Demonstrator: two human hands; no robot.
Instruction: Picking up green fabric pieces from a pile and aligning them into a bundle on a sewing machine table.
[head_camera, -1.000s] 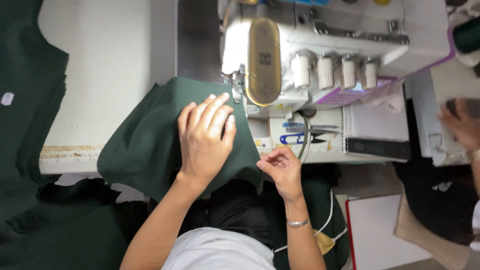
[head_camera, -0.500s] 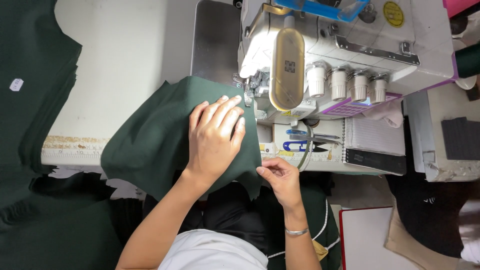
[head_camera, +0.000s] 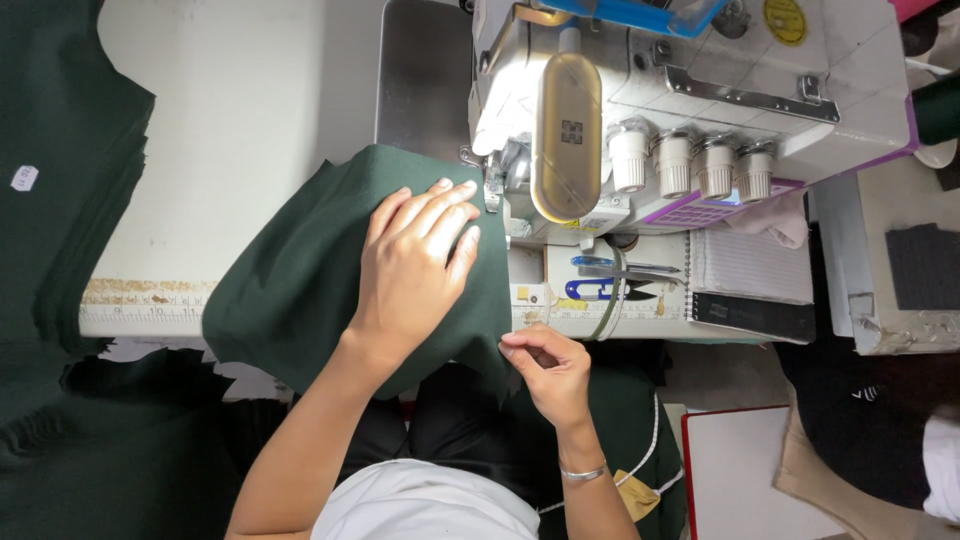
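Hands (head_camera: 415, 265) on green fabric (head_camera: 300, 280), yellow round sticker (head_camera: 785, 18)

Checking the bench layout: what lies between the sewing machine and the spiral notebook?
In the head view, blue-handled snips and a pen lie below the sewing machine, left of the spiral notebook.

Taking the white sewing machine (head_camera: 680, 110) as the landmark: its body walls off everything to the right of the needle area, so no hand passes through there. Left of the machine, the pale table (head_camera: 250, 120) lies bare and open up to a stack of dark green fabric pieces (head_camera: 60, 180) at the far left edge. Directly in front of the machine's needle end, the left hand (head_camera: 415, 265) lies flat on the green cloth (head_camera: 300, 280), filling that approach. Below the machine, scissors (head_camera: 600, 290) and a notebook (head_camera: 750, 285) crowd the narrow ledge; the right hand (head_camera: 550, 370) occupies the cloth's near corner.
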